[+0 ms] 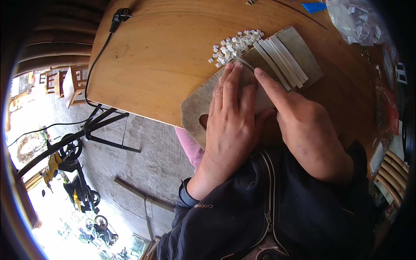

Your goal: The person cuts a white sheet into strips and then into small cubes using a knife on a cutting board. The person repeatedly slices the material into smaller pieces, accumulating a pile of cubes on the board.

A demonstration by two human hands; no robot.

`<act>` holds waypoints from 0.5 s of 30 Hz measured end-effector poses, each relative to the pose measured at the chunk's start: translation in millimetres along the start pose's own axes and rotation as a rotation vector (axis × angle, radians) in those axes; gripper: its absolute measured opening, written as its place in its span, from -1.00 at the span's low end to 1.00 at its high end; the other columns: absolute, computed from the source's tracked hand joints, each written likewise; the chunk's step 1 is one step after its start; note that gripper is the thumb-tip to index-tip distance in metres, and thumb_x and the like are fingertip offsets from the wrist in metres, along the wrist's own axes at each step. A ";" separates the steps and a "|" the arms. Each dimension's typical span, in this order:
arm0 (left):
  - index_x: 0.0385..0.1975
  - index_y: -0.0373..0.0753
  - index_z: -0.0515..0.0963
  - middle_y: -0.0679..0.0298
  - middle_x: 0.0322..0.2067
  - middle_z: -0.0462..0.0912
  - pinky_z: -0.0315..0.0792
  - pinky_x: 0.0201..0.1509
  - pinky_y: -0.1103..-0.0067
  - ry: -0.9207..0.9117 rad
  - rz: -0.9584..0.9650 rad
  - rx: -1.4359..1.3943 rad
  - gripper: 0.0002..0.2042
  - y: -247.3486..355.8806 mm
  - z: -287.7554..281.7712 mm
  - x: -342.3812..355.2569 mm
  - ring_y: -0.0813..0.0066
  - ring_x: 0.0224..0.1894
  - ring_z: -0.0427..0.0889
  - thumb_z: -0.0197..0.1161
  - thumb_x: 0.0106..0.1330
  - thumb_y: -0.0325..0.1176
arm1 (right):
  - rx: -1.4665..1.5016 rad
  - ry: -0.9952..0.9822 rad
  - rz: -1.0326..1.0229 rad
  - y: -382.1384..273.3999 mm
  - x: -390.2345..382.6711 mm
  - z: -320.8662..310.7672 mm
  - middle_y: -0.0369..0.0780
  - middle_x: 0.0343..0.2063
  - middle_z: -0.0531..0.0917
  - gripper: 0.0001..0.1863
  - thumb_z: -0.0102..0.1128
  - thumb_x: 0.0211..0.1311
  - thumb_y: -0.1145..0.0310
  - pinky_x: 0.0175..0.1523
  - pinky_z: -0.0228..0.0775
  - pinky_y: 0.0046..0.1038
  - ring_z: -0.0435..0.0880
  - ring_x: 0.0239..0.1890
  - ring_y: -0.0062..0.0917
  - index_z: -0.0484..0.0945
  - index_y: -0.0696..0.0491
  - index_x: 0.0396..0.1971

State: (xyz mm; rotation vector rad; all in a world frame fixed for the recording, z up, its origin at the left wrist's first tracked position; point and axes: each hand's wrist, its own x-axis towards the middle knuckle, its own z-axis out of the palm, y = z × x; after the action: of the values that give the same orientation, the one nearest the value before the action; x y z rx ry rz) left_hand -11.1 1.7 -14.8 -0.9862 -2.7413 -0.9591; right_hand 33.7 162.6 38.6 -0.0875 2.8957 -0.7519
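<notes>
My left hand (pixel 230 117) lies over a worn cutting board (pixel 194 110) with a hole, its long fingers extended close together and fingertips on a thin strip (pixel 244 63) near the back edge. My right hand (pixel 309 135) is beside it, index finger extended to that strip and the other fingers curled; what they hold is hidden, and a dull grey surface between the hands is unclear. Several pale flat strips (pixel 279 58) lie on the board's right part. A pile of small white cubes (pixel 234 45) sits on the wooden table (pixel 145 60) just behind the board.
A plug with black cable (pixel 119 17) lies at the table's left. A blue object (pixel 313 7) and plastic bags (pixel 351 19) are at the back right, red packaging (pixel 388 108) at the right. Below left are pink cloth (pixel 187 147), black metal legs (pixel 104 123) and motorbikes (pixel 76 186).
</notes>
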 end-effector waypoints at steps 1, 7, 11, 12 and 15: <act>0.18 -0.51 0.45 -0.22 0.31 0.32 0.35 0.43 0.16 0.001 0.008 0.012 -0.38 -0.4 0.3 -0.3 -0.21 0.41 0.33 0.46 0.12 -0.36 | -0.021 -0.002 -0.005 -0.5 -0.1 0.5 0.00 -0.29 0.64 -0.20 0.13 0.19 0.70 -0.20 0.59 -0.17 0.70 -0.30 -0.07 0.31 -0.08 0.47; 0.18 -0.50 0.44 -0.21 0.30 0.36 0.35 0.43 0.17 0.044 0.024 0.040 -0.38 -3.0 5.9 -0.3 -0.20 0.40 0.35 0.44 0.12 -0.34 | -0.163 -0.003 0.006 -6.5 -6.4 3.8 -0.07 -0.48 0.54 -0.21 0.10 0.26 0.60 -0.33 0.57 -0.19 0.66 -0.47 -0.13 0.24 -0.13 0.52; 0.15 -0.48 0.45 -0.18 0.28 0.40 0.36 0.42 0.17 0.074 0.041 0.047 -0.39 -4.9 8.5 -1.0 -0.18 0.39 0.36 0.46 0.09 -0.34 | -0.206 -0.027 0.034 -9.3 -13.2 4.8 -0.08 -0.49 0.53 -0.21 0.09 0.28 0.59 -0.34 0.58 -0.20 0.67 -0.48 -0.16 0.21 -0.14 0.53; 0.14 -0.47 0.45 -0.17 0.27 0.40 0.36 0.41 0.17 0.079 0.044 0.043 -0.38 -5.1 8.9 -0.6 -0.18 0.38 0.37 0.47 0.08 -0.34 | -0.207 -0.021 0.037 -9.1 -15.6 5.5 -0.08 -0.49 0.53 -0.21 0.09 0.28 0.58 -0.34 0.58 -0.20 0.67 -0.48 -0.17 0.20 -0.14 0.53; 0.13 -0.46 0.45 -0.16 0.24 0.43 0.38 0.40 0.17 0.115 0.060 0.035 -0.37 -6.5 12.7 -0.5 -0.17 0.36 0.39 0.50 0.05 -0.33 | -0.206 0.000 0.037 -5.8 -23.5 9.7 -0.08 -0.48 0.54 -0.22 0.08 0.29 0.57 -0.33 0.59 -0.20 0.67 -0.48 -0.16 0.19 -0.13 0.53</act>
State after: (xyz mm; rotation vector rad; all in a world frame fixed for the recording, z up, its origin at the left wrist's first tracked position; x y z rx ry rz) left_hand -12.9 5.0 -28.6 -0.9702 -2.6103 -0.9245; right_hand 58.5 155.0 36.1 -0.0558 2.9563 -0.4458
